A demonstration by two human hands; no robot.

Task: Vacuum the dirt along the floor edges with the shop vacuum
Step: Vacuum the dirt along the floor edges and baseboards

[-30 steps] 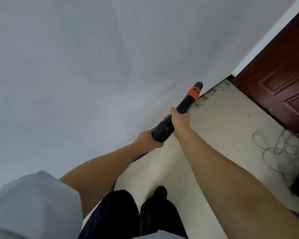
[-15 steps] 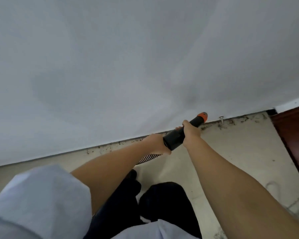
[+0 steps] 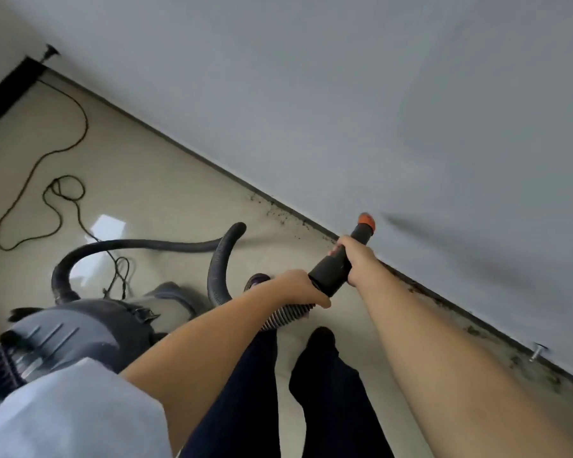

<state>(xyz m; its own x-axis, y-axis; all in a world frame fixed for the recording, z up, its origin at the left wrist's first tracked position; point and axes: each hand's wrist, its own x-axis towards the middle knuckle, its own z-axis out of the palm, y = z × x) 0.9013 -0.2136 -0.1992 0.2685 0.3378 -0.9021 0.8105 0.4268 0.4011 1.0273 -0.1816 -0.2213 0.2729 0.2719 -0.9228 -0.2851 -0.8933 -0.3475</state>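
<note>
I hold a black vacuum nozzle point(image 3: 331, 272) with an orange tip point(image 3: 366, 221) that points at the foot of the grey wall. My right hand point(image 3: 354, 256) grips the nozzle's middle. My left hand point(image 3: 298, 289) grips its rear end where the ribbed hose point(image 3: 220, 259) joins. The hose loops left across the floor to the dark shop vacuum point(image 3: 76, 328) at the lower left. Dark dirt point(image 3: 278, 209) lies along the floor edge, both left of the tip and further right point(image 3: 444, 302) beyond my right arm.
A thin power cord point(image 3: 47, 180) curls over the beige tiles at the left. A small metal door stop point(image 3: 538, 351) stands at the wall base on the right. My two feet in dark socks point(image 3: 321, 345) stand below the nozzle. A black strip point(image 3: 10, 81) runs along the far left wall.
My view has swung left, so the red door is gone and the vacuum, hose and cord have come into sight. Both hands keep the same hold on the nozzle.
</note>
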